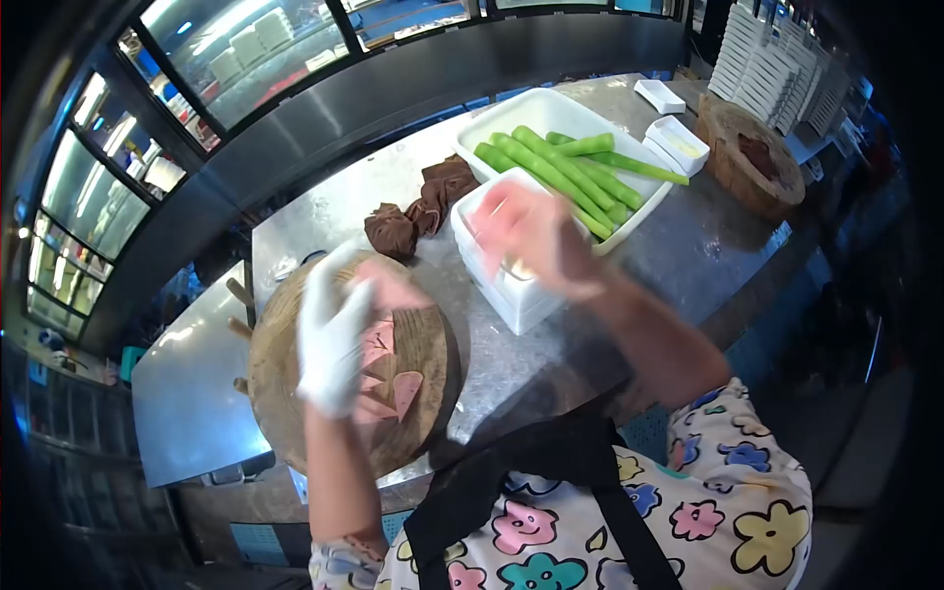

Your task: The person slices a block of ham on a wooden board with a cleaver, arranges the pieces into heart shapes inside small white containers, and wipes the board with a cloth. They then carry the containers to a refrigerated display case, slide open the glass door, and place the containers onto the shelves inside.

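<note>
My left hand (332, 339), in a white glove, is over the round wooden chopping block (433, 344). Its thumb and fingers close on a pink ham slice (391, 287), blurred by motion. Below that, several cut ham pieces (378, 344), some triangular, lie on the block. My bare right hand (562, 246) is over a stack of white square containers (523, 307). Its fingers are smeared by motion, and pink ham (501, 211) shows at them, overlapping the top container's rim; I cannot tell if they grip it.
Behind the stack, a white tray (497, 113) holds several long green stalks (556, 167). A crumpled brown cloth (393, 231) lies on the steel table (329, 202). Small white dishes (678, 143), a second wooden block (733, 177) and stacked white trays (757, 64) stand at the far right.
</note>
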### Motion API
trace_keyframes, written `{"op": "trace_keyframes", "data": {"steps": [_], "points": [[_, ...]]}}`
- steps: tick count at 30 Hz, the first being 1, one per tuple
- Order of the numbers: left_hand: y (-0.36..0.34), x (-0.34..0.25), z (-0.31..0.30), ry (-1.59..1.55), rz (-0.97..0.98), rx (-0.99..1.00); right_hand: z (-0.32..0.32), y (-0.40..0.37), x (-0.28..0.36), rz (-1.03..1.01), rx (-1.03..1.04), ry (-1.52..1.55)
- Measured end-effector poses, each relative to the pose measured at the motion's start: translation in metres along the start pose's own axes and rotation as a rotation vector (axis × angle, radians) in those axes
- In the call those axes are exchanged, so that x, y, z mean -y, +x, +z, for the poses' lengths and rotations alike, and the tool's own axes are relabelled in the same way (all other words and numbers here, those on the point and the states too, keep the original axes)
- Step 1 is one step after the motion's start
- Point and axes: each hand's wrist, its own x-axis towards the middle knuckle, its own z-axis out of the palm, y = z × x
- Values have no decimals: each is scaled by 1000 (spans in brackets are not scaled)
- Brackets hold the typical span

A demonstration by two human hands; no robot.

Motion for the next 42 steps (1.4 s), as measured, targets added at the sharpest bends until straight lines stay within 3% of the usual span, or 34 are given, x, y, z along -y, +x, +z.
{"op": "trace_keyframes", "data": {"steps": [1, 3, 5, 7, 9, 10, 11, 13, 14, 15, 16, 18, 19, 20, 21, 23, 26, 29, 31, 32, 34, 36, 39, 42], "points": [[15, 0, 26, -44, -50, 129, -26, 18, 0, 228, -103, -186], [50, 13, 83, -6, -67, 182, -61, 34, 0, 294, -50, -369], [88, 42, 121, 295, -5, 184, -65, 47, -23, 291, 6, -495], [98, 49, 144, 723, 158, 180, -64, 59, -55, 292, 79, -614], [95, 40, 144, 895, 281, 206, -60, 63, -88, 181, 188, -692], [112, 82, 131, 494, 373, 169, -57, 57, -86, 170, 158, -581], [84, 42, 110, 659, 639, -64, -56, 51, -73, 175, 131, -465], [48, 6, 44, 912, 524, -204, -42, 37, -69, -239, -68, -753], [34, 12, 5, 721, 402, -253, -28, 30, -62, -222, -27, -716], [10, 12, -25, 524, 115, -312, -15, 20, -49, -318, 29, -683], [-12, 15, -57, 732, -26, -388, -5, 8, -35, -418, 71, -652], [-63, 53, -96, 703, -202, -505, 42, -15, -37, -201, 421, -334], [-82, 46, -84, 603, -419, -536, 65, -22, -44, -243, 555, -322], [-102, 86, -96, 591, -274, -574, 91, -31, -57, -225, 611, -311], [-111, 91, -90, 533, -394, -651, 114, -38, -66, -239, 611, -365], [-114, 95, -77, 466, -494, -802, 142, -37, -55, -78, 706, -662], [-103, 94, -55, 698, -432, -779, 170, -34, -47, -66, 781, -805], [-93, 94, -56, 868, -547, -635, 180, -39, -53, -49, 802, -862], [-95, 100, -62, 886, -489, -615, 181, -37, -51, -24, 834, -892], [-101, 116, -72, 768, -384, -564, 174, -33, -50, 13, 861, -923], [-109, 122, -84, 275, -430, -445, 163, -30, -42, 133, 890, -860], [-116, 86, -83, 178, -497, -406, 147, -25, -25, 157, 984, -805], [-113, 31, -63, 168, -377, -380, 111, -27, -15, 217, 870, -658], [-75, 21, -35, 126, -153, -125, 37, -21, -5, 169, 452, -266]]}}
